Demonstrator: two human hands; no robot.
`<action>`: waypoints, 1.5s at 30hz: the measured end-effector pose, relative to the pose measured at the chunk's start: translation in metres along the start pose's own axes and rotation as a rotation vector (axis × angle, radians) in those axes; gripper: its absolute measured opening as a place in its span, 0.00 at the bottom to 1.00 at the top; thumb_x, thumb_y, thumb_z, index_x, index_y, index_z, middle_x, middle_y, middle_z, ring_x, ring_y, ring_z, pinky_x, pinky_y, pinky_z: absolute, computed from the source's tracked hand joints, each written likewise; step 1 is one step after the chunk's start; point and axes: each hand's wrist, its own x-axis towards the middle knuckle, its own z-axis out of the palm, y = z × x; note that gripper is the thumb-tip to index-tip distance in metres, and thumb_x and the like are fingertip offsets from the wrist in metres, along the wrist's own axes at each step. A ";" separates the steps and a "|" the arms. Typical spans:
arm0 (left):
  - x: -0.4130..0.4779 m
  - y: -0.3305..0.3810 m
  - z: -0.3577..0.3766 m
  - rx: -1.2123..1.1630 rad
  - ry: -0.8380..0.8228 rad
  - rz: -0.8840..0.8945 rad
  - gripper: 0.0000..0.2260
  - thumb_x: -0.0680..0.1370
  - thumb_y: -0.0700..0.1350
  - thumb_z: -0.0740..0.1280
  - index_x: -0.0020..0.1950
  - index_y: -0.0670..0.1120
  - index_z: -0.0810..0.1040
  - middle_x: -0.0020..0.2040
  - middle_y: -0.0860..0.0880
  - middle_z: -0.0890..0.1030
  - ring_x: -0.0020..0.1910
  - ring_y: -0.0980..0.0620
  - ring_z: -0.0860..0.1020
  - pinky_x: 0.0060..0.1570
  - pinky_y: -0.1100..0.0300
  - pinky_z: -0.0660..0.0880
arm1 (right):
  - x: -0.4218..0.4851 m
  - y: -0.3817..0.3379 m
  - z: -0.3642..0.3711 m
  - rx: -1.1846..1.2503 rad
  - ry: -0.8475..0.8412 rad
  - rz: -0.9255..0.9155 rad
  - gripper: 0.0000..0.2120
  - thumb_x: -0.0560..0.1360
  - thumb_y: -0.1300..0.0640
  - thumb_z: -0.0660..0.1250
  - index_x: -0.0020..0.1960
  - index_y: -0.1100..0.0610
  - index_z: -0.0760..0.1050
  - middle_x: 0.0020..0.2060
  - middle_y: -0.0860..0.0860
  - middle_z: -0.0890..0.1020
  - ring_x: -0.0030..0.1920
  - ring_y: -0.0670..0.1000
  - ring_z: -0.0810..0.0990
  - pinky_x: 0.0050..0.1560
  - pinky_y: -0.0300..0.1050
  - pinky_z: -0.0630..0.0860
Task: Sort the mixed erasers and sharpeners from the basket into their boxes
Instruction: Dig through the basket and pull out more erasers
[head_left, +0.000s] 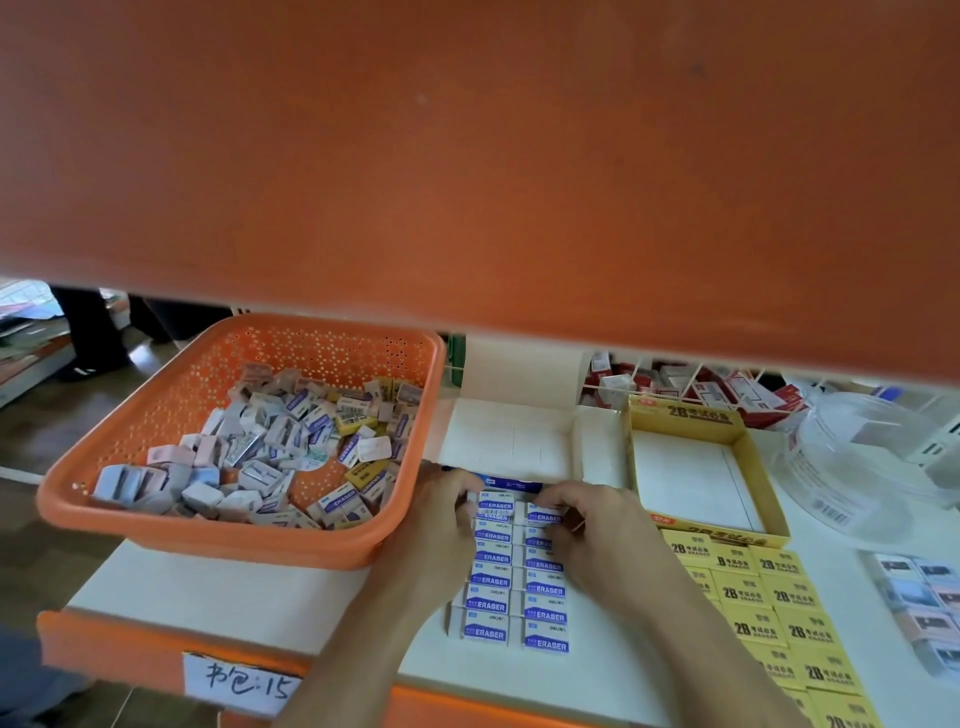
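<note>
An orange basket (234, 545) at the left holds several mixed erasers and pastel sharpeners (291, 452). On the white shelf, blue-and-white erasers (491, 605) lie in two neat columns in front of an open white box (506, 441). My left hand (441, 514) has its fingers curled on the top eraser of the left column (496, 505). My right hand (592, 517) pinches the top eraser of the right column (543, 516). Both hands meet at the far end of the columns, just before the box's blue front edge.
An open yellow 2B box (680, 415) stands right of the white box, with yellow 2B erasers (743, 592) laid in rows before it. A clear plastic tub (857, 467) and small pastel items (924, 597) sit far right. An orange shelf (467, 156) overhangs closely.
</note>
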 end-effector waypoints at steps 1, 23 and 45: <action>0.000 0.000 0.000 -0.007 -0.002 -0.004 0.09 0.79 0.41 0.64 0.50 0.56 0.76 0.48 0.57 0.80 0.47 0.59 0.79 0.47 0.57 0.80 | 0.000 0.000 0.000 0.004 0.007 -0.003 0.10 0.75 0.58 0.65 0.52 0.45 0.79 0.44 0.39 0.80 0.45 0.44 0.77 0.48 0.46 0.77; -0.005 0.005 -0.002 0.083 0.044 0.082 0.10 0.78 0.41 0.65 0.56 0.54 0.78 0.50 0.58 0.78 0.49 0.59 0.77 0.53 0.60 0.76 | -0.002 -0.003 0.001 -0.014 0.032 -0.047 0.10 0.76 0.61 0.64 0.51 0.48 0.79 0.42 0.42 0.79 0.36 0.37 0.73 0.34 0.27 0.68; -0.016 0.022 -0.010 0.178 0.037 0.079 0.12 0.78 0.43 0.64 0.61 0.52 0.74 0.58 0.55 0.76 0.59 0.55 0.74 0.61 0.54 0.72 | -0.007 -0.006 -0.003 -0.082 0.106 -0.141 0.11 0.75 0.59 0.65 0.55 0.51 0.78 0.50 0.42 0.79 0.48 0.41 0.74 0.47 0.31 0.66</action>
